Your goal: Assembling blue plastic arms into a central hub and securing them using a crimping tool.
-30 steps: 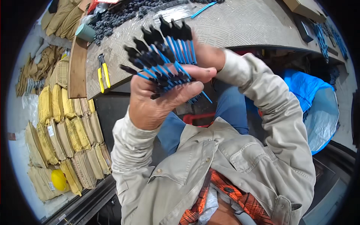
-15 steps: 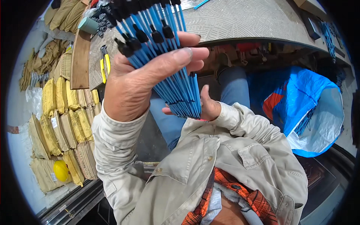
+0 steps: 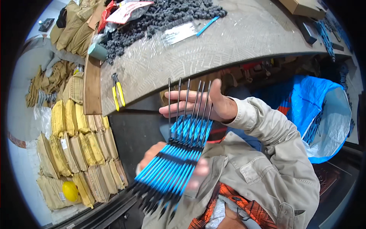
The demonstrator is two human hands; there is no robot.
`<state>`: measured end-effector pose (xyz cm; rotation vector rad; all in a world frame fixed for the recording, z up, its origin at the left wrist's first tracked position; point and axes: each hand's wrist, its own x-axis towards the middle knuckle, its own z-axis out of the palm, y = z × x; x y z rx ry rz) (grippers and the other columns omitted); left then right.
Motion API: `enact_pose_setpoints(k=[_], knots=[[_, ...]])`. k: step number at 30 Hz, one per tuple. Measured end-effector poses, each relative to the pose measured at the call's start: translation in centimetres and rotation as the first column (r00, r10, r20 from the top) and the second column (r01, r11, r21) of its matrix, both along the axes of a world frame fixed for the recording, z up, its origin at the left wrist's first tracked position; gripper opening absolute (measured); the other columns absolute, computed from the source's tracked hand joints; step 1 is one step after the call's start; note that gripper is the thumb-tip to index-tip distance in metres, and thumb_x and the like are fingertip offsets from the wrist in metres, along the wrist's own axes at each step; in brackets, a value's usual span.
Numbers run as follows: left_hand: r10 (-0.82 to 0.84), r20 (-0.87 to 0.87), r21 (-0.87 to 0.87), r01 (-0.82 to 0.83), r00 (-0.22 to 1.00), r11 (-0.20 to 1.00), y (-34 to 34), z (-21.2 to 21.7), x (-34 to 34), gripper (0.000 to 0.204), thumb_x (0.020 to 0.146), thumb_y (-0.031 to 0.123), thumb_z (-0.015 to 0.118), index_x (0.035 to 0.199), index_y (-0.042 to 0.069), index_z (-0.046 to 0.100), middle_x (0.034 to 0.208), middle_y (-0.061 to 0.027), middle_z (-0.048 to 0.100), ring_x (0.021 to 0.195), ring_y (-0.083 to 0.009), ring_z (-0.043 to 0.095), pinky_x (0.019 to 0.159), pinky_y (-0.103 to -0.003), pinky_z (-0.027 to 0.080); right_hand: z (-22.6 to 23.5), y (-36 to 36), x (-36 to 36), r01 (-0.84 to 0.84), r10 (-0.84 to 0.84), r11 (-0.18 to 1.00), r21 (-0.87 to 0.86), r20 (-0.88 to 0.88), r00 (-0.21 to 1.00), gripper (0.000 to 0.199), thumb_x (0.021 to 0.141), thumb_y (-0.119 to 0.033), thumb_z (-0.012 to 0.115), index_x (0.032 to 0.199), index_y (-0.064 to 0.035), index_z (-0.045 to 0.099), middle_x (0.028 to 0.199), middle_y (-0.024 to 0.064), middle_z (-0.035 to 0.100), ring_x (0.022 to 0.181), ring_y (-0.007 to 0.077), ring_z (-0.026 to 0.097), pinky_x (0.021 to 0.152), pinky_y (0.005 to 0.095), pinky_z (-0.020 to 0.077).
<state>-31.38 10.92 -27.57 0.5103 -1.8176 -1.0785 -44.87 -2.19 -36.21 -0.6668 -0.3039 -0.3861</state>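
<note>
A fanned bundle of thin blue rods lies across my left hand, closed around it from beneath; the fingertips on the far side are smeared by motion. Blurred black ends of the rods point down toward my lap. At the other end, several thin black pins stick out past the blue part in a spaced row. Behind these pins my right hand is held with its fingers stretched out and thumb raised. Those fingers look close to the pins; whether they touch I cannot tell.
On the grey worktable lie yellow-handled pliers, a heap of black parts, a blue stick and a green cup. A blue bag stands at right. Wrapped packages are stacked at left.
My left hand has lowered the bundle toward my lap and turned it over, so the black ends now point down. My right hand has moved up to the thin pins. More of the table shows.
</note>
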Motion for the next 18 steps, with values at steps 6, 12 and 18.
enact_pose_setpoints(k=[6,12,18], knots=[[0.33,-0.072,0.727,-0.177,0.941,0.663,-4.9,-6.3,-0.2,0.022,0.074,0.002,0.061,0.094,0.005,0.068,0.101,-0.0136,0.064,0.091,-0.0208,0.063,0.08,-0.028,0.051,-1.7,-7.5,2.1,0.538,-0.492,0.841,-0.056,-0.492,0.718,0.083,0.081,-0.069,0.032,0.121,0.0026,0.043,0.111,0.0208,0.055,0.098,0.0247,0.055,0.087,0.0303,0.0422],[0.349,-0.059,0.236,-0.326,0.935,0.915,-11.3,-10.8,3.4,0.029,0.067,-0.01,0.063,0.095,-0.001,0.066,0.102,-0.0129,0.064,0.094,-0.022,0.061,0.083,-0.027,0.048,1.7,-20.2,4.6,0.296,-0.928,0.128,-0.946,-0.009,0.371,0.022,0.085,-0.022,0.055,0.091,-0.0033,0.066,0.089,0.0046,0.066,0.072,0.0191,0.061,0.063,0.0291,0.0475],[0.451,-0.062,0.271,-0.42,0.89,0.866,-12.0,-10.8,2.6,0.025,0.075,-0.004,0.064,0.1,-0.001,0.063,0.099,-0.0121,0.065,0.09,-0.0195,0.062,0.081,-0.026,0.048,-1.3,-24.9,9.1,-0.394,-0.773,-0.61,-0.688,0.406,0.488,0.012,0.061,-0.021,0.065,0.069,-0.0119,0.063,0.072,0.0047,0.061,0.06,0.0267,0.057,0.051,0.0353,0.0439]])
